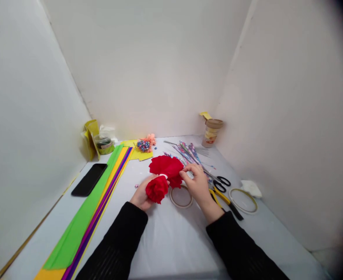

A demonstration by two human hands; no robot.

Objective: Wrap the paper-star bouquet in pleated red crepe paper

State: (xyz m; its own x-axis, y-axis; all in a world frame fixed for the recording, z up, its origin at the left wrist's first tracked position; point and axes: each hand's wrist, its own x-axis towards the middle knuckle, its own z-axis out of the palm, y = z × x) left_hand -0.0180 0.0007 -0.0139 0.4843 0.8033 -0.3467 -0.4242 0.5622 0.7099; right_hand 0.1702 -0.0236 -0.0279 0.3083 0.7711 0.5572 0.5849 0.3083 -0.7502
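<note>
Low in the middle, my left hand (142,194) is closed around a red paper flower (157,189), its fingers partly hidden behind the petals. Behind that flower spreads a wide ruffled red piece (167,166), with a small white part between the two. My right hand (197,184) pinches the right edge of the ruffled piece between thumb and forefinger. A roll of tape (181,196) lies on the table just under and between my hands.
Left are long coloured paper strips (80,225), a black phone (89,179) and a jar (104,144). Right are black scissors (221,183), yellow-handled pliers (226,200), another tape roll (243,201) and a cup (212,133). Patterned strips (189,153) lie behind my hands.
</note>
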